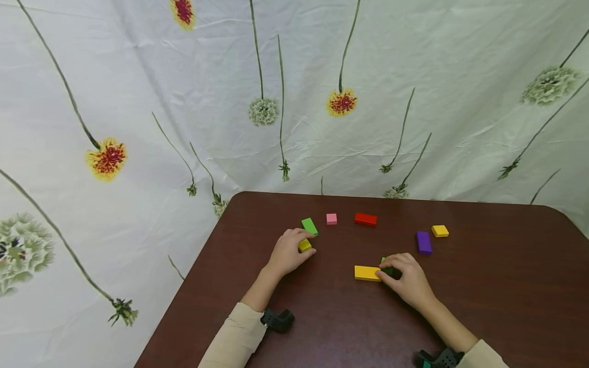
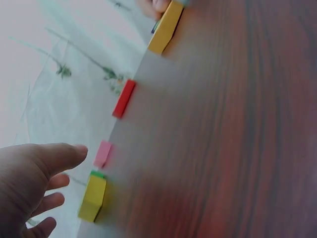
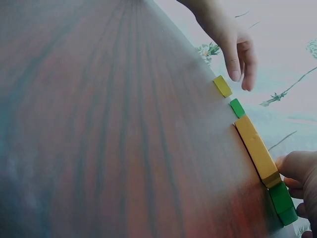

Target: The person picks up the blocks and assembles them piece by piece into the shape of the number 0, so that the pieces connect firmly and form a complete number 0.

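Beside the orange block (image 1: pixel 366 273), right hand (image 1: pixel 408 278): fingers curled round the dark green block (image 3: pixel 281 198), seemingly keeping the two aligned.
Left of it, left hand (image 1: pixel 288 250): fingers loose about the yellow block (image 1: pixel 304 246), apparently not gripping.
Beyond it, red block (image 1: pixel 365 220): untouched, well apart.

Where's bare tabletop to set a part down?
Widest: tabletop right of the purple block and small yellow block. Another: on the near side of the long yellow block. Crowded: around the left hand (light green block, olive-yellow block) and right hand (dark green block, long yellow block).
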Tool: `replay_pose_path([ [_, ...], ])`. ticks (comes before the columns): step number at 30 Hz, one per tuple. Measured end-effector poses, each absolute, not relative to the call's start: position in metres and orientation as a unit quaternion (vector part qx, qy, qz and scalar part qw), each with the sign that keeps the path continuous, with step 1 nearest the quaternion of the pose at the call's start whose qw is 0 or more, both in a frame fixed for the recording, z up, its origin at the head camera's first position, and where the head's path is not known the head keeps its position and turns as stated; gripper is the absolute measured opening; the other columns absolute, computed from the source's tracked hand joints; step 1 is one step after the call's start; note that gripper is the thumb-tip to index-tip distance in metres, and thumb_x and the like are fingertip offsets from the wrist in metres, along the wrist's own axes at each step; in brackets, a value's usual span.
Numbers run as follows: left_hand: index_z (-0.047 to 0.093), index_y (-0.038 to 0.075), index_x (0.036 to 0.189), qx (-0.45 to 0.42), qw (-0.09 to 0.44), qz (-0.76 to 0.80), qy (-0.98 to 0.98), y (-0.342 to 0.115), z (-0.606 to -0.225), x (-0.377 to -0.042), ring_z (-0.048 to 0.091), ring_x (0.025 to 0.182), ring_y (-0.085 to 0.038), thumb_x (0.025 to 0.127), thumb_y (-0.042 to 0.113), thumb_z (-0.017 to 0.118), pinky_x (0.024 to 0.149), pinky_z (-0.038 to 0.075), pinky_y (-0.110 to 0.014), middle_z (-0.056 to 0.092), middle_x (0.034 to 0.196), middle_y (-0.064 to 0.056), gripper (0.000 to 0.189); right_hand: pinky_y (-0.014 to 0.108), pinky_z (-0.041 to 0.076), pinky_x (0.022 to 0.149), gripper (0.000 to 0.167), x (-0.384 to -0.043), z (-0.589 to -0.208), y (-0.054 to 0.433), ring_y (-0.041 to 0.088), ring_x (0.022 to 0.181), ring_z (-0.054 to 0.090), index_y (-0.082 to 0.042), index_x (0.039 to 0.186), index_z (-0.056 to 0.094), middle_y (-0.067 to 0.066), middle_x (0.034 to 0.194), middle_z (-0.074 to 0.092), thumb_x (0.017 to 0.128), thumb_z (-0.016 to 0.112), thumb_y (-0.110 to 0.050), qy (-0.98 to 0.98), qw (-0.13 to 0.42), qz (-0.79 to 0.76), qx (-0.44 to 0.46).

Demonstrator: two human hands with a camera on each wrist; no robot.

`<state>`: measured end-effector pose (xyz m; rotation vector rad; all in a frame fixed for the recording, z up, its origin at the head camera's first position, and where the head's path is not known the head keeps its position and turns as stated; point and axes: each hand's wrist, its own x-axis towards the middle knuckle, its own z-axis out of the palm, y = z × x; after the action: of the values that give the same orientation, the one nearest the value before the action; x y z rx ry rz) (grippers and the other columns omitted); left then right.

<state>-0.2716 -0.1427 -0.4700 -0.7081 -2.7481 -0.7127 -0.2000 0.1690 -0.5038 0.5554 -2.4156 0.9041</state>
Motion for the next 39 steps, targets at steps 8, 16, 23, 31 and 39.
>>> replay_pose_path([
  [8, 0.07, 0.01, 0.118, -0.172, 0.094, -0.238, -0.951, -0.154, -0.476, -0.275, 0.056, 0.105, -0.028, 0.084, 0.029, 0.077, 0.09, 0.045, -0.047, 0.065, 0.114, -0.008, 0.039, 0.041, 0.049, 0.074, 0.016, -0.2, -0.504, 0.169, 0.017, 0.088, 0.056, -0.014, 0.083, 0.073, -0.002, 0.093, 0.069, 0.072, 0.085, -0.012, -0.886, 0.249, 0.334, 0.201],
  [16, 0.07, 0.009, 0.115, -0.158, 0.08, -0.236, -0.955, -0.155, -0.482, -0.277, 0.056, 0.101, -0.027, 0.084, 0.03, 0.076, 0.088, 0.045, -0.045, 0.067, 0.11, -0.007, 0.038, 0.041, 0.049, 0.074, 0.016, -0.2, -0.504, 0.169, 0.017, 0.089, 0.055, -0.014, 0.083, 0.073, -0.002, 0.094, 0.068, 0.073, 0.085, -0.012, -0.888, 0.246, 0.336, 0.197],
  [23, 0.07, 0.008, 0.116, -0.154, 0.071, -0.247, -0.954, -0.155, -0.483, -0.28, 0.057, 0.101, -0.027, 0.085, 0.028, 0.076, 0.087, 0.045, -0.045, 0.067, 0.11, -0.008, 0.037, 0.041, 0.049, 0.075, 0.016, -0.201, -0.504, 0.169, 0.017, 0.09, 0.055, -0.015, 0.083, 0.073, -0.002, 0.095, 0.069, 0.073, 0.085, -0.013, -0.889, 0.242, 0.338, 0.193],
  [31, 0.07, 0.007, 0.113, -0.161, 0.072, -0.263, -0.949, -0.148, -0.482, -0.28, 0.056, 0.096, -0.025, 0.085, 0.026, 0.077, 0.084, 0.046, -0.043, 0.067, 0.108, -0.008, 0.035, 0.042, 0.05, 0.075, 0.016, -0.201, -0.503, 0.168, 0.017, 0.09, 0.055, -0.014, 0.084, 0.073, 0.0, 0.095, 0.069, 0.073, 0.085, -0.013, -0.89, 0.238, 0.339, 0.191],
  [39, 0.071, 0.007, 0.113, -0.198, 0.062, -0.274, -0.939, -0.126, -0.476, -0.275, 0.057, 0.1, -0.025, 0.085, 0.026, 0.076, 0.085, 0.047, -0.041, 0.068, 0.111, -0.007, 0.034, 0.043, 0.05, 0.075, 0.016, -0.203, -0.504, 0.169, 0.017, 0.091, 0.055, -0.014, 0.084, 0.073, -0.001, 0.095, 0.069, 0.073, 0.085, -0.013, -0.891, 0.238, 0.336, 0.189],
])
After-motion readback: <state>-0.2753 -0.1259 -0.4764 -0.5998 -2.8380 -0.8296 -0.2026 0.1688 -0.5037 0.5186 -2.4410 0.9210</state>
